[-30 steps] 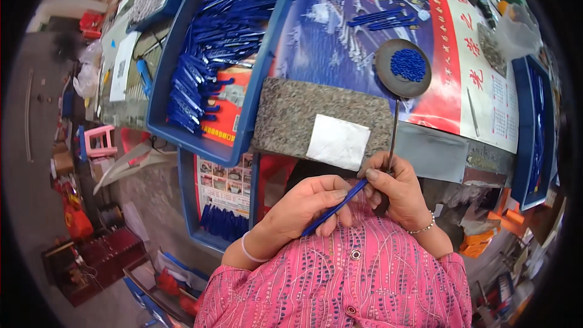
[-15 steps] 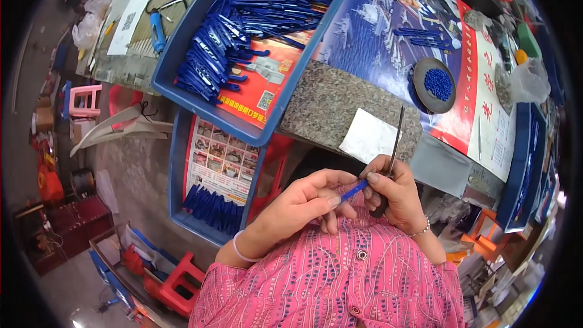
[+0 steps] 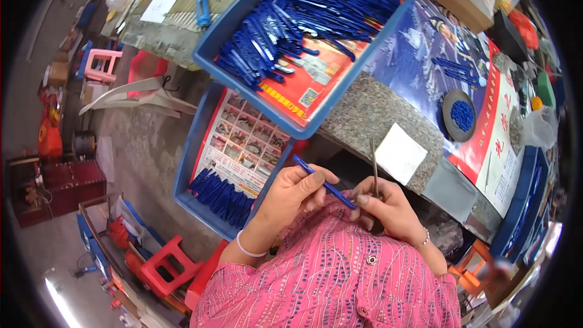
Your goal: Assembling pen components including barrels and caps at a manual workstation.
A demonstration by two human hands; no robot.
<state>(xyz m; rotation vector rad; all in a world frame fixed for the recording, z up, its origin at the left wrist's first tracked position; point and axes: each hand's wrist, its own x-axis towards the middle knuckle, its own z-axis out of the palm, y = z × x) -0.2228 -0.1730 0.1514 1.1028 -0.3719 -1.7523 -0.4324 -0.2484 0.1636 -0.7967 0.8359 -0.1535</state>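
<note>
My left hand pinches a slim, glossy blue strip, shaped like a narrow stick. The strip slants down to the right across my lap, and its lower end reaches the fingertips of my right hand. A thin, long metal tool stands up from my closed right hand, its lower part hidden in the fingers. Ahead of the left hand, a blue bin holds a big heap of similar blue strips. Below it, a second blue bin holds a smaller row of blue pieces.
On the stone worktop lie a white paper square and a poster bearing several blue strips. A dark round dish contains small blue beads. Red stools stand at lower left; blue trays are at right.
The blue strip has swung from slanting up to the right to slanting down to the right, with more of it showing. My view has shifted, so the bins sit further right.
</note>
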